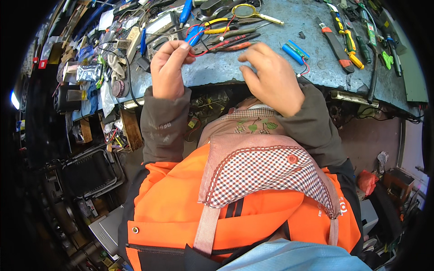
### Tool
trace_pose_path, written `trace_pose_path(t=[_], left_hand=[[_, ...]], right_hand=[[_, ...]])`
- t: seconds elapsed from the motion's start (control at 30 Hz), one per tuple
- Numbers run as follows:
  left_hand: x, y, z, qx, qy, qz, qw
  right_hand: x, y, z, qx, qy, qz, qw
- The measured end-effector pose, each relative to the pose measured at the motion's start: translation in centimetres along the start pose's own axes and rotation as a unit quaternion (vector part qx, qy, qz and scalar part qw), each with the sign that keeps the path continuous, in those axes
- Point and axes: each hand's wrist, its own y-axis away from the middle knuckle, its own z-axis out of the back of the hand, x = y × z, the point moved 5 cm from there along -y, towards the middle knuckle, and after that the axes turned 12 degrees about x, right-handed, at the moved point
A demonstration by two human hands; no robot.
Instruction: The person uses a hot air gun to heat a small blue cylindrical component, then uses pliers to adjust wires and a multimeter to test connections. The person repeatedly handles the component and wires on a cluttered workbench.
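Observation:
My left hand (169, 70) is raised over the bench's front edge, its thumb and fingers pinched at the end of a thin red wire (205, 53). The wire loops away past a blue piece (195, 35) that lies among pliers, its kind hard to make out. My right hand (273, 77) hovers to the right with fingers bent, thumb apart from the forefinger and nothing visible between them. Just beyond it lies a blue cylindrical battery pack (294, 52) with a green strip and thin red leads. Red-handled tools (235, 44) rest on the bench between my hands.
The blue bench top (323, 81) carries a magnifying glass (245, 11) at the back. A utility knife (337, 49), a yellow-black tool (347, 38) and screwdrivers lie right. Clutter, cables and a round tin (120, 89) crowd the left. A black folding chair (90, 174) stands lower left.

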Motion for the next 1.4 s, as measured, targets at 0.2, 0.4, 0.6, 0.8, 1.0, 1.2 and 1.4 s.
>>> trace_pose_path(t=[0.2, 0.4, 0.6, 0.8, 1.0, 1.2, 1.4], left_hand=[[-0.6, 3.6, -0.8, 0.103, 0.173, 0.013, 0.979], [-1.7, 6.0, -3.8, 0.270, 0.243, -0.083, 0.928], [-6.2, 7.0, -5.1, 0.332, -0.099, -0.110, 0.931], [-2.9, 1.6, 1.4, 0.005, -0.325, -0.069, 0.943], [-1.2, 0.3, -3.3, 0.160, -0.475, -0.220, 0.837], [-3.2, -0.8, -9.3, 0.323, -0.340, -0.221, 0.855], [1.9, -6.4, -17.0, 0.371, -0.499, -0.271, 0.735]], right_hand=[[-1.3, -3.0, -3.5, 0.004, 0.150, 0.017, 0.988], [-0.7, -3.2, -6.3, 0.063, 0.182, 0.055, 0.980], [1.9, 0.0, -0.6, -0.106, 0.096, 0.120, 0.982], [1.9, 2.4, 2.8, -0.154, 0.021, 0.108, 0.982], [5.2, 3.1, 3.9, -0.106, -0.002, 0.230, 0.967], [4.1, 4.3, 4.4, 0.081, 0.031, 0.182, 0.979], [3.1, 6.6, 7.3, 0.165, 0.116, 0.048, 0.978]])
